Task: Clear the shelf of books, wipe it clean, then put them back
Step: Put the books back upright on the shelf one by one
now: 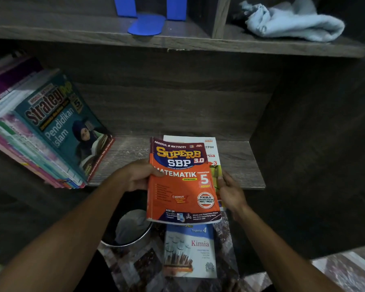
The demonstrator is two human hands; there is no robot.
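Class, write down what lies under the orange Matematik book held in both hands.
A white book shows past the Matematik book's top and right edges; most of its cover is hidden. Lower down, a blue Kimia book lies on the floor, its top edge covered.

On the upper shelf [72, 32], a bookend [147, 24] is set left of the divider [219, 15] and a cloth [293, 22] right of it. At the left end of the lower shelf [236, 159], a row of books [30, 148] is leaned (the Pendidikan Islam book [65, 127] outermost). Over that shelf's front edge, the Matematik book [183, 186] is held at its left side by the left hand [138, 175], atop a second book [211, 148] gripped at its right side by the right hand [230, 190]. Below, on the floor [335, 270], the Kimia book [190, 251] is laid, a bin [129, 228] to its left.
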